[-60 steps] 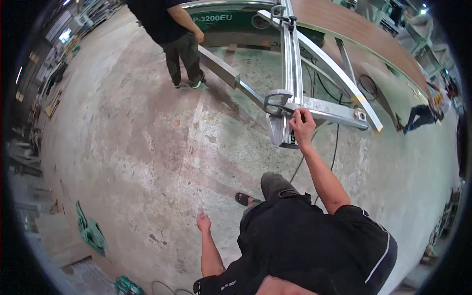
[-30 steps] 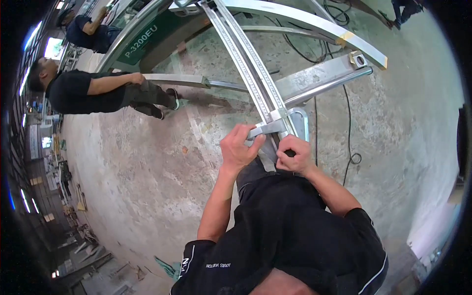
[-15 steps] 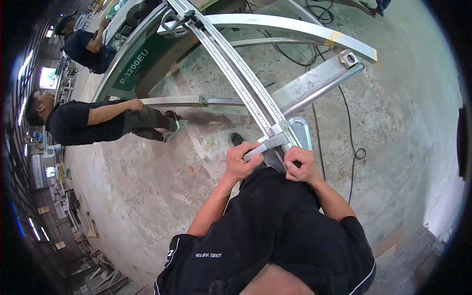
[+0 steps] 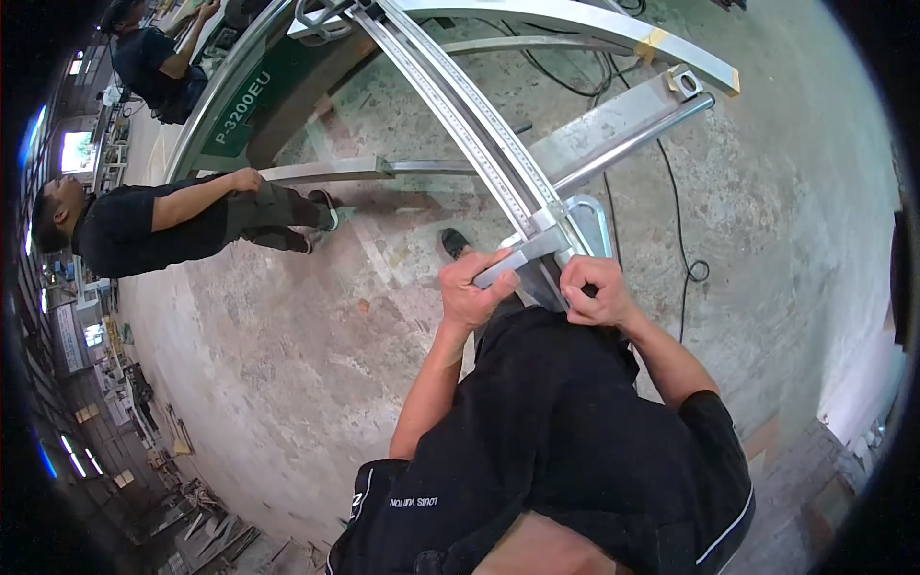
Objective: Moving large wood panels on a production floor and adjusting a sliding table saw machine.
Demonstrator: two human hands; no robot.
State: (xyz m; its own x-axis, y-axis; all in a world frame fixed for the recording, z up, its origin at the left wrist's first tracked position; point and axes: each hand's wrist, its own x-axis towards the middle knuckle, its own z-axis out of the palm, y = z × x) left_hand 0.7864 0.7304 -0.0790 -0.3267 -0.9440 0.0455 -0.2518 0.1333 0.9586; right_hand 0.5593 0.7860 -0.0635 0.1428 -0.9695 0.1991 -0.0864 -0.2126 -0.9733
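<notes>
A long aluminium rail (image 4: 486, 123) with measuring scales along its two strips runs from the far left down to my waist. My left hand (image 4: 476, 290) is closed round a flat grey metal bar (image 4: 522, 257) lying across the near end of the rail, its thumb pressed on top. Close by, my right hand (image 4: 596, 289) is curled into a fist at the right side of that end. What its fingers grip is hidden. A pale blue metal loop (image 4: 603, 216) sticks out just beyond the right hand.
Beyond the rail stand a curved white beam (image 4: 537, 14) and a silver box-section arm (image 4: 613, 129) with a round bar. A green machine panel (image 4: 247, 110) is at the far left. One person (image 4: 144, 225) stands left; another (image 4: 158, 67) is farther back. Black cables (image 4: 678, 211) trail over the concrete floor.
The machine and the people have shifted upward in the picture as my view moved. Both hands keep their hold at the rail's end. More of my dark shoe shows beside the left hand.
</notes>
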